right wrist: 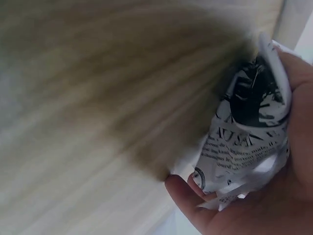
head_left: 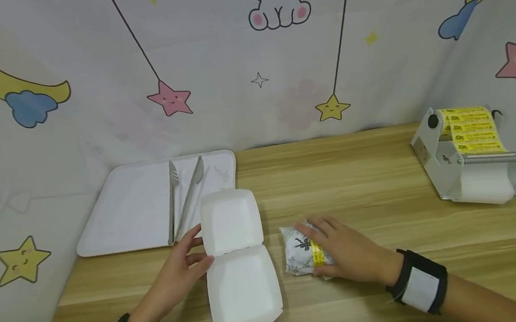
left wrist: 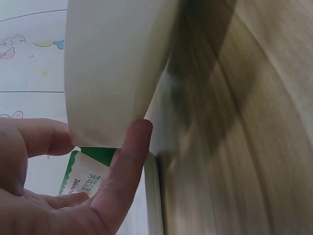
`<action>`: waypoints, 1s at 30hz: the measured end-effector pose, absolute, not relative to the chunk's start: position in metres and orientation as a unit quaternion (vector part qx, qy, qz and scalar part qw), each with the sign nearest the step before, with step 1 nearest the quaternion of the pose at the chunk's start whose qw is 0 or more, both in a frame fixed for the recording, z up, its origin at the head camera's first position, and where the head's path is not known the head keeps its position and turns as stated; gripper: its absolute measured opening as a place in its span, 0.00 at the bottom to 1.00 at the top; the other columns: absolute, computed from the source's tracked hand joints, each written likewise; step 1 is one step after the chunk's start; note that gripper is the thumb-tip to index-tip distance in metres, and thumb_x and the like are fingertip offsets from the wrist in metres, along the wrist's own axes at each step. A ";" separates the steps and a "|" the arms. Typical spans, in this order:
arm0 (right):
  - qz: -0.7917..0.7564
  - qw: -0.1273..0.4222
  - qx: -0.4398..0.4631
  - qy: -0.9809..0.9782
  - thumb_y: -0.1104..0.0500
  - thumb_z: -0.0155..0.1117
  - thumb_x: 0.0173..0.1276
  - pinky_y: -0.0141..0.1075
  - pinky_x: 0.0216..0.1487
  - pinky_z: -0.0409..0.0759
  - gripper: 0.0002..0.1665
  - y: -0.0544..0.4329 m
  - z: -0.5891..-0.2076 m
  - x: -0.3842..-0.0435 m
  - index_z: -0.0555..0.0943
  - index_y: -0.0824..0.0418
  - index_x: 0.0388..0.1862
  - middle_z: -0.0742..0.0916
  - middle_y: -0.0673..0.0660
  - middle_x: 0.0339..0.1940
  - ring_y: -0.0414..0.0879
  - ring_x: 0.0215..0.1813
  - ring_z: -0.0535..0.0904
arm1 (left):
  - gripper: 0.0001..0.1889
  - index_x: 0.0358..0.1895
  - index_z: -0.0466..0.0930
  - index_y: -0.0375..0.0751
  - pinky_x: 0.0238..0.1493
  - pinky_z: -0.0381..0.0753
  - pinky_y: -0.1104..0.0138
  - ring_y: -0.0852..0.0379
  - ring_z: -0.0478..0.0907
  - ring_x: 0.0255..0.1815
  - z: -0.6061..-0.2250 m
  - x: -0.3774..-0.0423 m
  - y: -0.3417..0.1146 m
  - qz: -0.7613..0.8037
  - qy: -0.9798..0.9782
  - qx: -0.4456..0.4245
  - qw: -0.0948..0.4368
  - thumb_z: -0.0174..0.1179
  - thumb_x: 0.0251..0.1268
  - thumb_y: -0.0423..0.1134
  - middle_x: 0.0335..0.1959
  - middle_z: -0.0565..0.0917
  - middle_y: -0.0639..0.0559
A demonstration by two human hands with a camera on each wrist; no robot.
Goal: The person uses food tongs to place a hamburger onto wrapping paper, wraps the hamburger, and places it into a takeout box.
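An opened white clamshell takeaway box [head_left: 245, 292] lies in the middle of the head view, both halves facing up. My left hand [head_left: 180, 271] holds its left edge near the hinge, thumb and fingers at the rim. In the left wrist view, the fingers meet the pale side of the box [left wrist: 112, 68], and a green and white printed panel [left wrist: 88, 174] shows beyond them. Right of the box, my right hand [head_left: 352, 253] grips a paper-wrapped packet [head_left: 296, 252] with black print and a yellow label [head_left: 318, 253]. The packet's contents are hidden. Fingers curl round the printed wrapper [right wrist: 244, 147] in the right wrist view.
Behind the box to the left is a white tray [head_left: 127, 203] bearing a serrated metal utensil [head_left: 172, 200] and a metal spreader-like knife [head_left: 191, 197]. A label dispenser [head_left: 431, 158] with a roll of yellow labels [head_left: 475, 128] stands at the back right. A cartoon-print curtain [head_left: 243, 58] backs the wooden table.
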State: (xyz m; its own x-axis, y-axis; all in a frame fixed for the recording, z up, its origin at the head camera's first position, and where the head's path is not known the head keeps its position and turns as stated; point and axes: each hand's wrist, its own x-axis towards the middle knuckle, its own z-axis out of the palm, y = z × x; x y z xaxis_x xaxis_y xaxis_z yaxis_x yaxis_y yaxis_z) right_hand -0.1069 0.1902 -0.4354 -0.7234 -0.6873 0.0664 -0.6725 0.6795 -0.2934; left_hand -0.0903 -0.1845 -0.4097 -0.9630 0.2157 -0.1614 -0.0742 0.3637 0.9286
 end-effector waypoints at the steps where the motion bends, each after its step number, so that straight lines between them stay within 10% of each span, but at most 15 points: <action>1: -0.146 0.017 -0.374 0.916 0.38 0.74 0.63 0.56 0.66 0.75 0.58 0.190 -0.436 -0.106 0.56 0.57 0.83 0.71 0.66 0.73 0.62 0.71 0.68 | 0.39 0.80 0.49 0.34 0.41 0.86 0.64 0.40 0.81 0.57 -0.411 -0.091 -0.184 0.562 0.816 0.043 0.129 0.60 0.71 0.27 0.67 0.70 0.29; 19: -0.153 0.015 -0.347 0.925 0.44 0.73 0.67 0.52 0.62 0.79 0.52 0.197 -0.436 -0.103 0.59 0.60 0.80 0.75 0.64 0.64 0.58 0.66 0.72 | 0.42 0.81 0.49 0.34 0.47 0.86 0.61 0.41 0.82 0.56 -0.430 -0.098 -0.141 0.506 0.851 0.090 0.108 0.62 0.70 0.25 0.70 0.70 0.32; 25: -0.140 -0.004 -0.349 0.927 0.43 0.74 0.65 0.51 0.62 0.79 0.54 0.203 -0.440 -0.105 0.59 0.61 0.81 0.76 0.63 0.63 0.57 0.64 0.74 | 0.41 0.77 0.48 0.19 0.70 0.67 0.43 0.32 0.65 0.72 -0.426 -0.093 -0.135 0.373 0.916 0.128 0.076 0.61 0.75 0.40 0.74 0.62 0.24; 30: -0.153 0.012 -0.337 0.929 0.43 0.74 0.65 0.52 0.63 0.78 0.55 0.206 -0.439 -0.106 0.57 0.60 0.81 0.75 0.63 0.64 0.58 0.65 0.73 | 0.38 0.73 0.64 0.27 0.51 0.82 0.56 0.48 0.78 0.52 -0.421 -0.088 -0.130 0.326 0.936 0.135 -0.012 0.69 0.68 0.43 0.60 0.76 0.36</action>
